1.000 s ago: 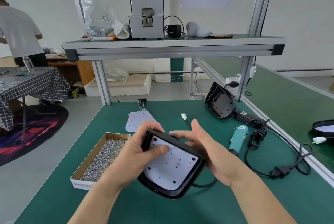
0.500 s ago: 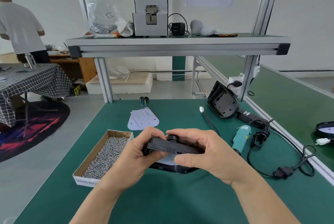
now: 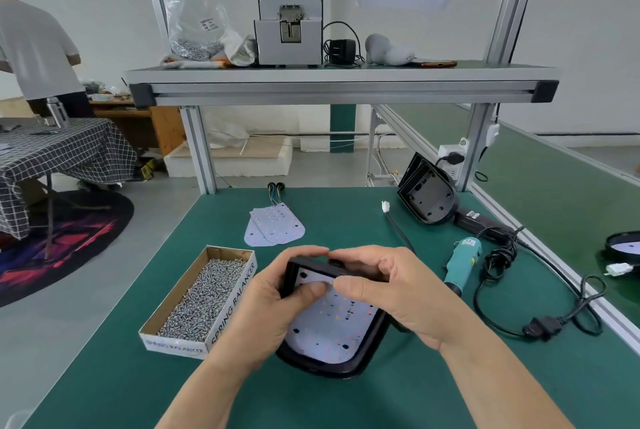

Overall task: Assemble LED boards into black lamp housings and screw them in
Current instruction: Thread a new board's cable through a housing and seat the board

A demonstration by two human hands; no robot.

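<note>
gripping the black lamp housing [image 3: 346, 369] in both hands at the lower centre of the frame, we hold it tilted up toward the camera over the green table [image 3: 131, 390]. its open face shows the white led board [image 3: 332, 323] seated inside. our left hand [image 3: 273, 310] wraps the housing's left edge, with the fingers curled over the far rim and the thumb pressed flat on the upper part of the board. our right hand [image 3: 398, 293] closes on the upper right corner, fingers curled over the far rim, thumb lying on the board almost tip to tip with the left thumb. both bare forearms come in from the bottom edge, angled toward each other.

our fingers cover the housing's far rim and the right palm hides its right wall. we cannot tell whether the near rim touches the table. the board's markings blur into coloured dots and dark holes.

left of the hands, an open cardboard box of screws [image 3: 201, 297] sits on the table. spare led boards [image 3: 275, 227] lie flat at centre, their wires trailing to the far edge. at right, a second housing [image 3: 427, 198] leans near the frame post. a teal screwdriver [image 3: 462, 260] lies near our right hand, its black cable [image 3: 502, 319] looping toward the right edge. in the upper left a person in a white shirt [image 3: 34, 47] is cut off by the frame.
</note>
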